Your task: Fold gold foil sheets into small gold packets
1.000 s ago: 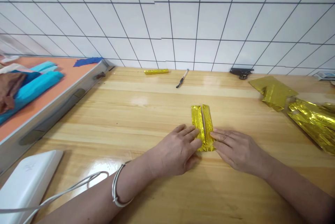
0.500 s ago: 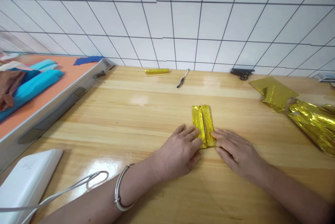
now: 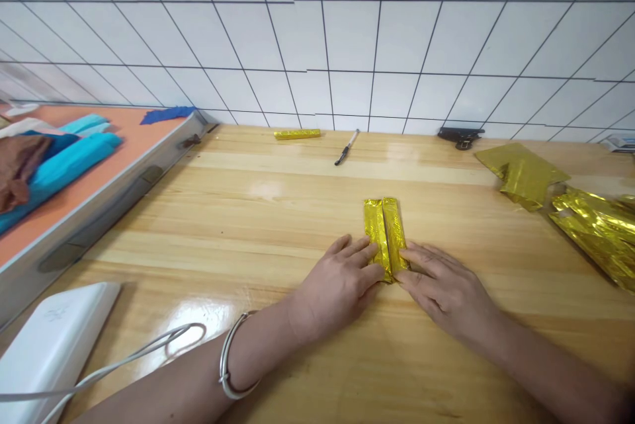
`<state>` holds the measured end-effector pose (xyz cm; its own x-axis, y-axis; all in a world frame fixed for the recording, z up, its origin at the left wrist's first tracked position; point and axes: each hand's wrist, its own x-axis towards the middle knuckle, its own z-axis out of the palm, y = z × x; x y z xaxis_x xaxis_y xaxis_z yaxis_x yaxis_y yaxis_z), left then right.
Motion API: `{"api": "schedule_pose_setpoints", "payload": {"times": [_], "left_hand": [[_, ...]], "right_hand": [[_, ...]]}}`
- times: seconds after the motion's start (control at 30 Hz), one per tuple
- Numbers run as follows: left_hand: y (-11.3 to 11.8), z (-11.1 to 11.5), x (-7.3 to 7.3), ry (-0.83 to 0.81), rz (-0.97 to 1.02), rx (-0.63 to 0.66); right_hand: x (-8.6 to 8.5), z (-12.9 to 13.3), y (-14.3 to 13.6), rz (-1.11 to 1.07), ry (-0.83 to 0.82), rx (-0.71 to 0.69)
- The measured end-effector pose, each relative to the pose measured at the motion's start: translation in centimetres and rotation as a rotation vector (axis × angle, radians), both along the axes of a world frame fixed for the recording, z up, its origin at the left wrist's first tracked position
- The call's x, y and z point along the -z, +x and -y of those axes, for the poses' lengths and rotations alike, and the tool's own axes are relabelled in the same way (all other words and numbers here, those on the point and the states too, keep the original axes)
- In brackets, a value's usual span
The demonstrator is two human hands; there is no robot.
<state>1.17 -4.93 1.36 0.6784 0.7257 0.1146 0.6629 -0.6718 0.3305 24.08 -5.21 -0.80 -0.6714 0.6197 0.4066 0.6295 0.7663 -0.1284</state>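
Note:
A folded piece of gold foil paper point(image 3: 377, 225) lies on the wooden table in front of me. Its two sides are folded inward and nearly meet at a narrow slit down the middle. My left hand point(image 3: 340, 285), a silver bangle at its wrist, has its bent fingers over the lower left side of the foil, pinning it. From the right, my right hand point(image 3: 449, 288) grips the lower right edge with its fingers and thumb. The foil under the fingertips is hidden.
A thin gold strip point(image 3: 297, 134), a pen point(image 3: 346, 147) and a black clip-like object point(image 3: 461, 137) lie near the tiled wall. More gold foil point(image 3: 598, 232) lies at right. A white power bank point(image 3: 57, 338) with a cable and an orange-topped case point(image 3: 133, 139) bearing coloured paper are at left.
My right thumb has moved inward and up onto the lower right corner of the foil. My left hand stays pressed in nearly the same place.

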Motion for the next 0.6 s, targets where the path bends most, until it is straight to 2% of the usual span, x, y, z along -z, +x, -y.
{"api": "schedule_pose_setpoints", "payload": {"times": [0.3,0.47,0.6], "left_hand": [[0.4,-0.4,1.3,-0.048,0.178,-0.14],[0.8,-0.5,1.4,-0.089,0.201,-0.211],[0.2,-0.8,1.0,-0.148,0.211,-0.164]], "right_hand": [[-0.3,-0.2,-0.6,-0.042,-0.175,0.104],[-0.2,-0.8,-0.8,-0.097,-0.28,0.117],[0.0,-0.9,-1.0,-0.137,-0.319,0.141]]}}
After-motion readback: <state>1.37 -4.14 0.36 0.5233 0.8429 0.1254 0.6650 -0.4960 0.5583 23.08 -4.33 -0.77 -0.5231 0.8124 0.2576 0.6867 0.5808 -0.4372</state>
